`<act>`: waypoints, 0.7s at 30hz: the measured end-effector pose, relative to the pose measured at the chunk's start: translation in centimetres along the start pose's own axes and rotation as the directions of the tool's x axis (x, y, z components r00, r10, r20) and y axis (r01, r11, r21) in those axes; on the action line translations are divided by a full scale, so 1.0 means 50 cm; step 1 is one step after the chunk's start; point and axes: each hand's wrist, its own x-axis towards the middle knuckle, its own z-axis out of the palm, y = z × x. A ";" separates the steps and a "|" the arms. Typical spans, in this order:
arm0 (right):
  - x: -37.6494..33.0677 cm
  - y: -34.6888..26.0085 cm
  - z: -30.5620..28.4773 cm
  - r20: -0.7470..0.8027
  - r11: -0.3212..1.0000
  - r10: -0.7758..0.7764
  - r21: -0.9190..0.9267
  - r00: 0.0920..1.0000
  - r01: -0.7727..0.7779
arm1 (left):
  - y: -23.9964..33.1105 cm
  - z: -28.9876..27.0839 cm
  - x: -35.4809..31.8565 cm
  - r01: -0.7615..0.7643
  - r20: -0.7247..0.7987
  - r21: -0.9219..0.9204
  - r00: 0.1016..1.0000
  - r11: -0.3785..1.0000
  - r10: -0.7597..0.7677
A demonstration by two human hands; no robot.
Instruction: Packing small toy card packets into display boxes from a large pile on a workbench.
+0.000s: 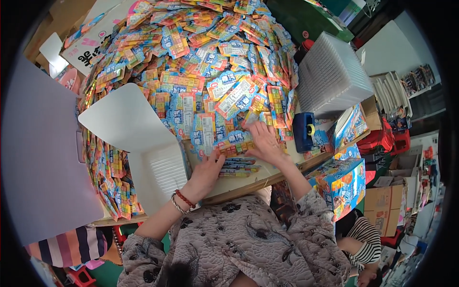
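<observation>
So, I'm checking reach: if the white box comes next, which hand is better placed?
Probably the left hand: it lies close beside the white box, while the right hand is farther away, at the packets.

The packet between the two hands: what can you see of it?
The packet is small, elongated and multicoloured, with blue, yellow and orange areas and a small red mark toward its left end. It looks glossy, like printed plastic. It lies roughly crosswise, right end slightly farther away, at the near side of a large heap of similar packets. The left hand's fingertips meet its left end; the right hand is at its right end, its grip unclear.
</observation>
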 end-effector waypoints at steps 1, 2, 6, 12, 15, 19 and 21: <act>-0.008 -0.011 -0.009 -0.025 0.999 -0.034 -0.026 0.999 0.034 | 0.001 0.000 0.000 0.021 0.038 0.025 0.999 0.999 -0.021; -0.012 -0.015 -0.012 -0.049 0.996 -0.070 -0.052 0.996 0.068 | 0.000 0.001 -0.001 0.022 0.039 0.022 0.999 1.000 -0.023; -0.031 -0.004 -0.002 0.045 0.997 -0.047 0.064 0.998 0.044 | 0.010 0.004 -0.003 0.000 0.040 0.090 0.999 0.996 -0.004; -0.065 0.025 0.057 0.054 0.858 0.014 0.512 0.998 -0.039 | 0.010 0.026 -0.003 0.042 -0.025 -0.050 0.999 0.998 -0.044; -0.082 0.002 0.057 -0.065 0.762 0.105 0.646 0.992 -0.038 | 0.018 0.032 -0.010 0.109 -0.095 -0.078 0.989 0.991 -0.116; -0.091 0.006 0.037 0.215 0.719 0.032 0.673 0.976 -0.172 | 0.048 0.004 -0.003 0.100 -0.239 0.266 0.970 0.959 -0.034; -0.062 -0.015 0.006 0.443 0.706 0.005 0.633 0.896 -0.317 | 0.030 0.030 -0.009 0.022 -0.101 0.244 0.995 0.969 0.003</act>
